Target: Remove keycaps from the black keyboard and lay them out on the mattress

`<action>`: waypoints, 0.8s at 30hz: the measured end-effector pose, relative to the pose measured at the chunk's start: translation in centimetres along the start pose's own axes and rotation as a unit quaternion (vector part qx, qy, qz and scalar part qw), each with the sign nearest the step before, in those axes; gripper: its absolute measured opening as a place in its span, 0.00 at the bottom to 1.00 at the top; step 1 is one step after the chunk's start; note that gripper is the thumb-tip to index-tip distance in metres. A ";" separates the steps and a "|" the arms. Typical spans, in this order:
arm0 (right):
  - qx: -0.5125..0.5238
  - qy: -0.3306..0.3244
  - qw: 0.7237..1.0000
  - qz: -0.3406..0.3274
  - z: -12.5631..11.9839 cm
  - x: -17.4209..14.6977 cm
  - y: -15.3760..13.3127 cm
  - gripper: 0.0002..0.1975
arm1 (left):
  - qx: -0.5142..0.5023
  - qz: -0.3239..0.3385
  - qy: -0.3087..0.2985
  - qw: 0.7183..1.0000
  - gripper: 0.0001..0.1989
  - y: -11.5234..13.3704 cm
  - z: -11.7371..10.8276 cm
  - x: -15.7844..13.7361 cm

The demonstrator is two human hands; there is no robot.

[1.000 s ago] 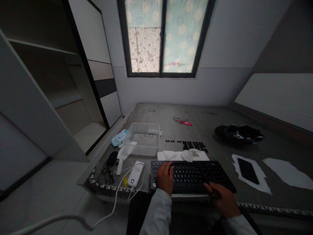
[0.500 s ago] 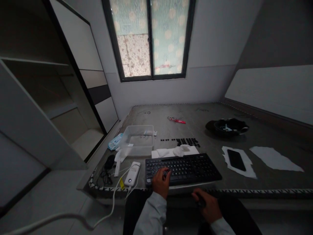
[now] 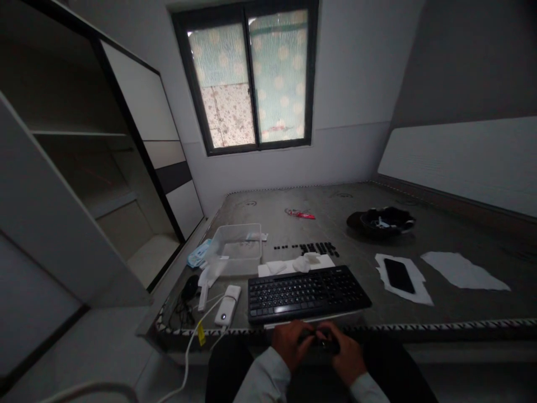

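Note:
A black keyboard (image 3: 308, 294) lies at the mattress's near edge. Just in front of it, above my lap, my left hand (image 3: 292, 341) and my right hand (image 3: 346, 352) meet with their fingertips close together. The fingers of my left hand are pinched, and whatever lies between them is too dark and small to name. My right hand curls round a small black object (image 3: 329, 342) whose kind I cannot make out. Beyond the keyboard, several loose black keycaps (image 3: 321, 247) lie in rows. Crumpled white tissue (image 3: 301, 263) rests on a white sheet behind the keyboard.
A clear plastic bin (image 3: 239, 271) stands left, beside blue packaging (image 3: 198, 254). A white power bank (image 3: 227, 305) with cables lies nearer. To the right are a phone (image 3: 399, 275) on paper, another paper sheet (image 3: 464, 270) and a black cap (image 3: 381, 221). A red item (image 3: 301, 214) lies farther back.
My left hand has left the keyboard and moved down and right to meet my right hand. My right hand has shifted slightly left. The view has tilted up a little.

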State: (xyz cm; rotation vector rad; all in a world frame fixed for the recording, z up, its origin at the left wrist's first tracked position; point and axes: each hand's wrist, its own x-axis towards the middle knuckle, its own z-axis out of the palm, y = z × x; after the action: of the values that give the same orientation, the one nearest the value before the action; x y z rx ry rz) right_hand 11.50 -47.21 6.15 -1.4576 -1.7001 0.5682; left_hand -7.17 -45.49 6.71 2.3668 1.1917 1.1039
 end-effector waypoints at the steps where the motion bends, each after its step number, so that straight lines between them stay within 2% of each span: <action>1: 0.007 -0.007 1.000 -0.008 0.0 -0.1 -0.1 0.12 | -0.004 -0.009 -0.001 1.000 0.10 0.0 0.0 -0.2; 6: 0.041 -0.043 0.998 -0.021 0.1 -0.4 0.0 0.11 | -0.029 -0.048 -0.003 0.998 0.10 0.0 0.1 -0.7; 12: 0.092 -0.061 0.994 -0.009 0.4 -0.6 0.8 0.17 | -0.057 -0.052 -0.002 0.997 0.08 -0.1 0.0 -0.7; 16: 0.150 -0.043 0.987 -0.022 0.3 -0.7 1.1 0.20 | -0.086 -0.049 0.020 0.995 0.07 0.1 -0.4 -0.4; 19: 0.178 -0.037 0.983 -0.029 0.2 -0.7 1.0 0.18 | -0.098 -0.047 0.032 0.994 0.06 0.3 -0.7 -0.2; 24: 0.171 -0.001 0.985 -0.002 0.8 -0.7 -0.1 0.12 | -0.093 -0.046 0.020 0.994 0.06 -0.2 -1.0 -0.1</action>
State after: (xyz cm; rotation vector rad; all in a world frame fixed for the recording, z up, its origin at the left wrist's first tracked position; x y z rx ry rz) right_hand 10.80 -47.81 5.52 -1.2075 -1.5171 0.8157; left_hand -8.05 -45.50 7.26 2.1390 1.1446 1.1829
